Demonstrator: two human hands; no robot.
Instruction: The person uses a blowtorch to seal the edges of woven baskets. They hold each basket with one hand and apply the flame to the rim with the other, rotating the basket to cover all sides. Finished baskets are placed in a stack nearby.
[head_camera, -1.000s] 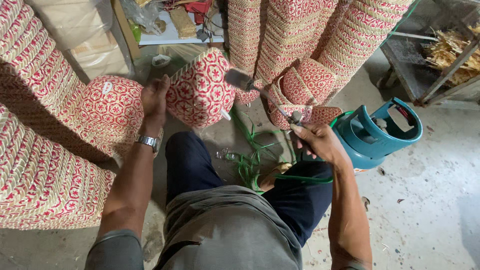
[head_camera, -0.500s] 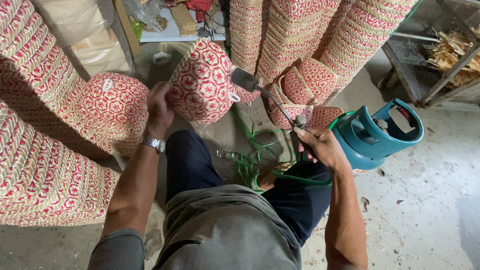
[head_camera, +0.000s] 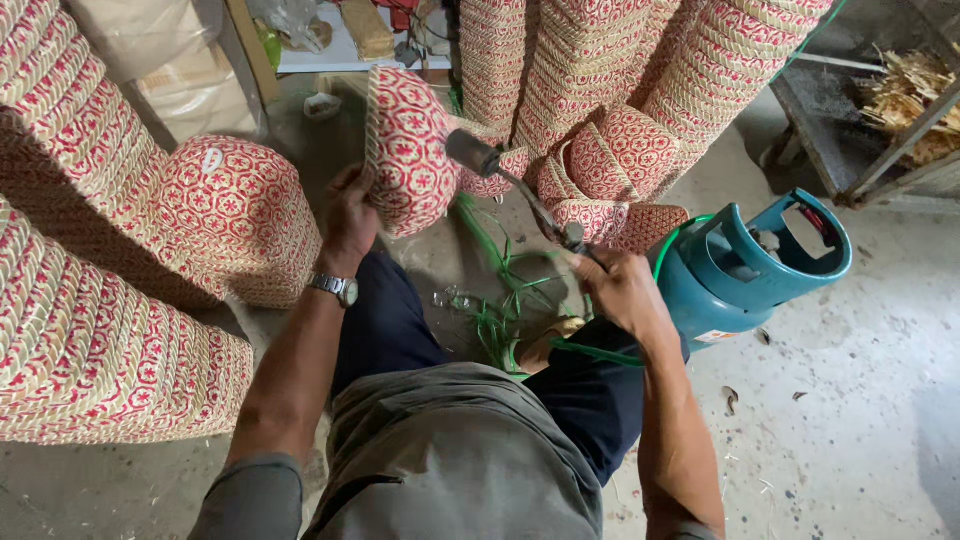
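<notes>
While the left hand (head_camera: 350, 215) grips a woven basket (head_camera: 410, 150), the right hand (head_camera: 620, 290) clasps a torch (head_camera: 510, 185).

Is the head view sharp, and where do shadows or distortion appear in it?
Head view: mostly sharp, lit evenly without glare; the left hand, its woven basket and the right hand with the torch read clearly; dark shadow lies between the basket stacks at left; wide-angle bending at the edges.

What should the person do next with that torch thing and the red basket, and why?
Probably sweep the torch nozzle slowly across the basket. The left hand holds the red-and-cream woven basket up and tilted, and the right hand aims the torch's head right beside its side. The green hose leads towards the blue gas cylinder. No flame is visible.
</notes>
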